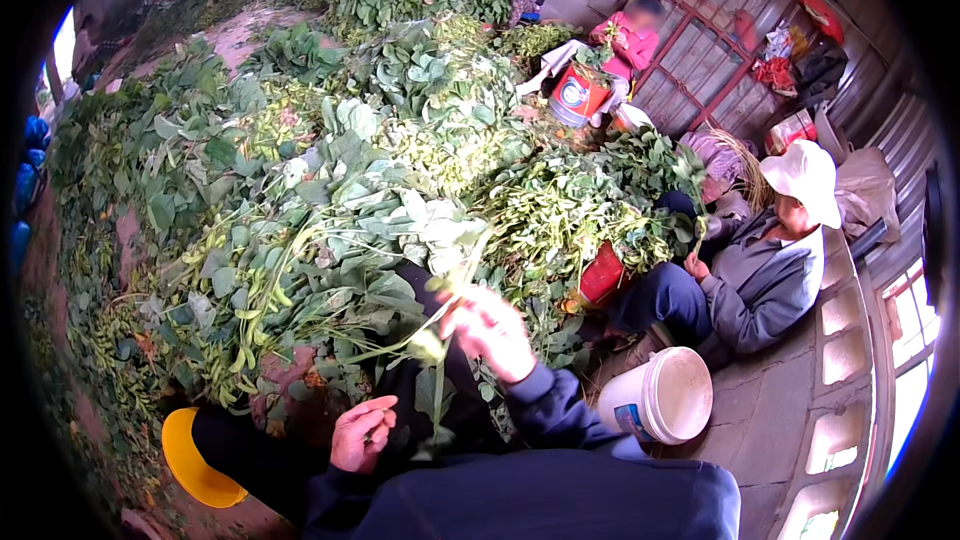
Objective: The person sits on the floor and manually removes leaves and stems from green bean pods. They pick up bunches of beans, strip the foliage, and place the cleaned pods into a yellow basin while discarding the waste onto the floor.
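My right hand (491, 334), blurred, is raised over my lap and closed around the stem of a green soybean plant (439, 397). Its stalk runs up past my fingers and down toward my dark trousers, with blurred leaves and a pod near the fingers. Lower and to the left is my left hand (364, 435), its fingers curled close together. Whether something small sits between those fingertips cannot be made out. Just beyond both hands lies a heap of cut soybean plants (300, 262), with plump pods (247, 337) hanging at its near side.
A yellow container (202, 465) shows beside my left leg. To the right, a white plastic bucket (667, 397) leans on the paving. A person in a white hat (757, 277) sits by a red container (602, 274). Farther back, others sit among plants, one behind a red bucket (577, 94).
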A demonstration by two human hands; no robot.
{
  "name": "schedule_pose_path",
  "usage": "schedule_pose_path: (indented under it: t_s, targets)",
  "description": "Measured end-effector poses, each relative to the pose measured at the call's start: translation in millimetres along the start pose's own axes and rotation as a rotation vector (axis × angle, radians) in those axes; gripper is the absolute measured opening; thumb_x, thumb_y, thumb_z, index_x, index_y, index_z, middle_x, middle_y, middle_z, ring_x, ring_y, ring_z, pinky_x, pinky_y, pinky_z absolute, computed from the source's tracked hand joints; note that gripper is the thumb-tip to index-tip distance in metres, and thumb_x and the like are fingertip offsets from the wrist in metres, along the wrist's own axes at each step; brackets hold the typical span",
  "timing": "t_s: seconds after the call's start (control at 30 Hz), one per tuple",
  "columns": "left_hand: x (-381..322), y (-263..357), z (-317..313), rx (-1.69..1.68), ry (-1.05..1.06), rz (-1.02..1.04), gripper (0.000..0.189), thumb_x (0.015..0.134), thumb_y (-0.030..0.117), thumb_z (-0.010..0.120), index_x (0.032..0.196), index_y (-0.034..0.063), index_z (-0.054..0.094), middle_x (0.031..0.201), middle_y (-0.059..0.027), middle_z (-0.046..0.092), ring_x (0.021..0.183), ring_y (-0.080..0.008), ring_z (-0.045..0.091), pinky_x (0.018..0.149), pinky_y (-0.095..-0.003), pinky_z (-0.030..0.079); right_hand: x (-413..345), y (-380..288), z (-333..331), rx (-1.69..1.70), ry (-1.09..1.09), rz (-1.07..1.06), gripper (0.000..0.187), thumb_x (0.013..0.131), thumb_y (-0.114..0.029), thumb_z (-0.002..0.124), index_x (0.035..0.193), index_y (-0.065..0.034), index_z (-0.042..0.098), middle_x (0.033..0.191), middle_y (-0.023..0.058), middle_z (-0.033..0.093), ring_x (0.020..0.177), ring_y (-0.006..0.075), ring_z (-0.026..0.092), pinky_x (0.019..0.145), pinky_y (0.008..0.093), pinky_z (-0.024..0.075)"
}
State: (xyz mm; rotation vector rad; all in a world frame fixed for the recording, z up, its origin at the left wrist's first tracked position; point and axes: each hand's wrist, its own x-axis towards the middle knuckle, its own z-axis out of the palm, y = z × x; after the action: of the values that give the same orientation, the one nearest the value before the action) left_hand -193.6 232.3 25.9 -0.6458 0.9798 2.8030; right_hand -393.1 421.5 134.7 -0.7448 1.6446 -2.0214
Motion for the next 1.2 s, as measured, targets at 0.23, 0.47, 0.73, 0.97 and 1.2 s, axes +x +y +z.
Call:
schedule_pose_path:
  t_s: [0.23, 0.47, 0.73, 0.97, 1.2]
  targets:
    - [-8.2, 12.2, -13.1, -0.143, 0.114, 0.162, 0.028, 0.095, 0.005, 0.053, 0.118, -0.0061, 0.065, 0.086, -0.0121, 0.065, 0.054, -0.0039, 0.045, 0.045, -0.0164, 0.029, 16.3, -110.9, -69.3, -0.443, 0.62, -0.368, 0.03, 0.101, -0.008, 0.053, 0.129, -0.0041, 0.059, 0.085, -0.0011, 0.061, 0.059, 0.0013, 0.044, 0.053, 0.0172, 0.0341]
    - [-24.0, 37.8, -50.2, -0.266, 0.069, 0.324, 0.033, 0.099, 0.013, 0.054, 0.125, -0.0068, 0.058, 0.076, 0.0019, 0.051, 0.053, -0.0011, 0.038, 0.048, -0.0165, 0.03, -3.3, -92.2, -120.6, -1.29, 0.3, -0.087, 0.018, 0.097, -0.013, 0.055, 0.108, -0.0017, 0.063, 0.079, 0.0104, 0.064, 0.064, 0.0197, 0.059, 0.059, 0.0322, 0.046]
    - [-157.9, 104.7, -150.2, -0.364, 0.419, 0.955, 0.03, 0.103, 0.018, 0.054, 0.129, 0.0032, 0.056, 0.073, 0.0016, 0.048, 0.046, -0.0006, 0.032, 0.038, -0.0172, 0.025, -17.0, 68.0, -189.6, -1.325, -0.07, 0.065, 0.029, 0.094, -0.014, 0.06, 0.118, 0.0013, 0.066, 0.115, 0.0187, 0.069, 0.103, 0.0331, 0.067, 0.091, 0.0395, 0.0512]
    - [-203.0, 111.5, -324.5, 0.097, 1.134, 0.884, 0.032, 0.097, 0.014, 0.059, 0.126, 0.0022, 0.066, 0.108, -0.0078, 0.067, 0.082, -0.009, 0.063, 0.063, -0.0211, 0.047, 41.8, 29.2, -55.2, -1.008, -0.07, -0.019, 0.022, 0.095, -0.008, 0.062, 0.115, -0.0009, 0.066, 0.093, 0.0083, 0.069, 0.08, 0.0154, 0.062, 0.076, 0.0286, 0.0507]
    - [-187.8, 61.5, -422.7, 0.705, 1.397, 0.725, 0.028, 0.097, 0.017, 0.06, 0.117, 0.0023, 0.073, 0.149, -0.0143, 0.047, 0.133, -0.0241, 0.049, 0.111, -0.0341, 0.038, 91.2, 9.8, 90.1, -0.8, -0.458, -0.331, 0.022, 0.092, 0.0, 0.062, 0.113, -0.0024, 0.068, 0.099, 0.0053, 0.067, 0.071, 0.0099, 0.054, 0.065, 0.0231, 0.0435]
